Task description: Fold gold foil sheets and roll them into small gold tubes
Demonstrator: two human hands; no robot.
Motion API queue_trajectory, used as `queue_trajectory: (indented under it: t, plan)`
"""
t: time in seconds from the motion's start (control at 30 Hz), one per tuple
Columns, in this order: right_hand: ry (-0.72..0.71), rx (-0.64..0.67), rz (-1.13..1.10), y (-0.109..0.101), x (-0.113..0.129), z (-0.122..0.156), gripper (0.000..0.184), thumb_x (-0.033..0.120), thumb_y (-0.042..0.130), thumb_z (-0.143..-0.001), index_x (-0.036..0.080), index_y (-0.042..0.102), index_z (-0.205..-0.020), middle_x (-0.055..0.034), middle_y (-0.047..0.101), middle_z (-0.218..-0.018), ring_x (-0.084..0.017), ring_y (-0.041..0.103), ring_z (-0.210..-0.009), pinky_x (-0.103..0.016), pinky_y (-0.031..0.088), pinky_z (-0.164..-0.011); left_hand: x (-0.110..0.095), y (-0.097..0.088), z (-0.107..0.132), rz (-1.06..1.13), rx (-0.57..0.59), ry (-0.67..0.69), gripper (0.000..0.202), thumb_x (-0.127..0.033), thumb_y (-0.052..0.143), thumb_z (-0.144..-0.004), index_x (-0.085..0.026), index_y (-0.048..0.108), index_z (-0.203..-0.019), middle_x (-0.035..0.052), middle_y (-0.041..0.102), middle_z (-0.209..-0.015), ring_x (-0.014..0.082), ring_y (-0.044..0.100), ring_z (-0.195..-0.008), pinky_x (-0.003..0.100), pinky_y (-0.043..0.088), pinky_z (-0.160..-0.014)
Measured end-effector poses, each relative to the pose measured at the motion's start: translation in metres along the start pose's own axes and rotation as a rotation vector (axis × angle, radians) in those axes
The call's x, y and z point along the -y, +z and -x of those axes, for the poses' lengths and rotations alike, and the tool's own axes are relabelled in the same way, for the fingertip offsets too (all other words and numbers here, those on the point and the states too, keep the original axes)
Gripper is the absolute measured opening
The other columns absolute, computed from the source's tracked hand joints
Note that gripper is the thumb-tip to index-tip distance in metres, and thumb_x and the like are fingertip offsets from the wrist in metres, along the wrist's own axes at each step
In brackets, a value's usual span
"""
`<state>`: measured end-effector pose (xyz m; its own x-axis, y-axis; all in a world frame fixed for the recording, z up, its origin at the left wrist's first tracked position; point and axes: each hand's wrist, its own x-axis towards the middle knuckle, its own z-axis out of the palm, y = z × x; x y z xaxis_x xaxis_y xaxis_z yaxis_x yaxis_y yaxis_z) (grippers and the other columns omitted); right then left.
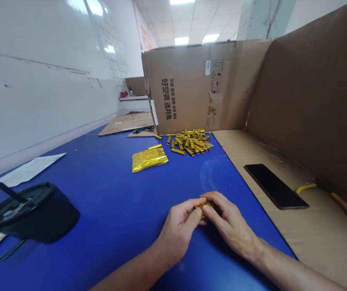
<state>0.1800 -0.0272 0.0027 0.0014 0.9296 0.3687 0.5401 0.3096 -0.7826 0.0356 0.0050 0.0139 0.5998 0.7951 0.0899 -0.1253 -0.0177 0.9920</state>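
Close together over the front of the blue table (113,202), my left hand (181,224) and my right hand (229,220) both grip a piece of shiny gold foil (204,208). Fingers and thumbs of both hands are closed around it, so most of its shape is hidden. Farther back lies a flat stack of gold foil sheets (150,159), with a thin gold roll (154,146) at its back edge. To the right of the stack is a heap of small gold foil tubes (191,142).
A black lidded cup with a straw (40,214) stands at the left, near a white paper sheet (28,169). On the cardboard at the right lie a black phone (273,185) and a yellow curved piece (346,208). Tall cardboard panels (191,89) wall off the back and right.
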Motion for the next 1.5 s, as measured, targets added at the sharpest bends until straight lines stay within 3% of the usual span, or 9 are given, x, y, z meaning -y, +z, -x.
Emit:
queue_trajectory:
  t: [0.17,0.33,0.5,0.67,0.9,1.03,1.13,1.27,1.5]
  plan:
    - [0.194,-0.080,-0.282,0.002,-0.008,-0.003,0.034,0.040,0.048,-0.080,0.020,0.047,-0.108,-0.0060,0.057,-0.100,-0.018,0.054,-0.087,-0.032,0.043,-0.074,-0.001,-0.002,-0.001,0.031,0.001,-0.025,0.030,-0.027,0.048,-0.081,-0.011,0.058,-0.105,0.0094,0.061,-0.100,0.0213,0.057,-0.093,0.032,0.048,-0.078]
    - [0.357,-0.101,-0.531,0.000,-0.008,-0.010,0.034,0.041,0.059,-0.071,0.016,0.050,-0.091,0.0015,0.055,-0.062,-0.012,0.052,-0.053,-0.025,0.041,-0.050,-0.003,-0.006,-0.005,-0.046,-0.061,0.028,0.025,-0.022,0.045,-0.082,-0.011,0.058,-0.100,0.0087,0.063,-0.096,0.0196,0.058,-0.089,0.031,0.047,-0.078]
    - [0.406,-0.266,-0.663,-0.003,-0.004,-0.011,0.031,0.040,0.065,-0.067,0.018,0.050,-0.083,0.0009,0.056,-0.069,-0.012,0.054,-0.058,-0.023,0.040,-0.048,-0.003,-0.012,-0.006,-0.220,-0.116,0.104,0.026,-0.021,0.042,-0.084,-0.013,0.057,-0.104,0.0065,0.062,-0.099,0.0165,0.059,-0.086,0.027,0.047,-0.078]
    - [0.447,-0.177,-0.758,-0.008,-0.003,-0.012,0.024,0.037,0.064,-0.068,0.014,0.059,-0.073,-0.0025,0.057,-0.068,-0.013,0.052,-0.062,-0.024,0.041,-0.053,-0.003,-0.015,-0.003,-0.441,-0.111,0.232,0.028,-0.020,0.039,-0.085,-0.017,0.055,-0.108,0.0051,0.061,-0.103,0.0167,0.057,-0.091,0.027,0.045,-0.081]
    - [0.484,-0.111,-0.897,-0.010,0.003,-0.013,0.017,0.030,0.068,-0.063,0.014,0.062,-0.068,-0.0033,0.060,-0.066,-0.014,0.053,-0.062,-0.025,0.041,-0.054,-0.004,-0.015,-0.002,-0.536,-0.060,0.362,0.028,-0.015,0.038,-0.085,-0.015,0.055,-0.108,0.0052,0.058,-0.111,0.0146,0.053,-0.103,0.024,0.040,-0.089]
    - [0.496,-0.129,-0.922,-0.009,0.003,-0.012,0.015,0.026,0.070,-0.060,0.014,0.063,-0.066,-0.0025,0.061,-0.065,-0.013,0.054,-0.059,-0.025,0.041,-0.053,0.002,-0.014,-0.005,-0.512,-0.087,0.333,0.025,-0.014,0.041,-0.083,-0.015,0.057,-0.103,0.0053,0.059,-0.109,0.0155,0.054,-0.101,0.026,0.042,-0.088]
    - [0.497,-0.157,-0.937,-0.007,0.002,-0.011,0.016,0.026,0.071,-0.058,0.014,0.063,-0.064,-0.0016,0.061,-0.062,-0.012,0.053,-0.057,-0.024,0.040,-0.052,0.005,-0.014,-0.008,-0.469,-0.147,0.276,0.022,-0.016,0.043,-0.083,-0.015,0.059,-0.098,0.0053,0.062,-0.101,0.0149,0.059,-0.090,0.024,0.046,-0.079]
    - [0.487,-0.176,-0.984,-0.007,0.001,-0.012,0.017,0.026,0.073,-0.057,0.014,0.062,-0.062,-0.0015,0.061,-0.061,-0.011,0.053,-0.055,-0.024,0.041,-0.052,0.005,-0.014,-0.008,-0.430,-0.132,0.256,0.021,-0.018,0.048,-0.080,-0.015,0.058,-0.098,0.0051,0.064,-0.095,0.0153,0.060,-0.084,0.024,0.048,-0.076]
    - [0.472,-0.124,-1.047,-0.005,0.001,-0.013,0.015,0.025,0.070,-0.063,0.014,0.061,-0.066,-0.0016,0.061,-0.061,-0.012,0.055,-0.056,-0.026,0.044,-0.058,0.004,-0.012,-0.010,-0.308,-0.184,0.171,0.023,-0.019,0.052,-0.076,-0.013,0.059,-0.097,0.0055,0.065,-0.083,0.0144,0.062,-0.071,0.023,0.051,-0.062]
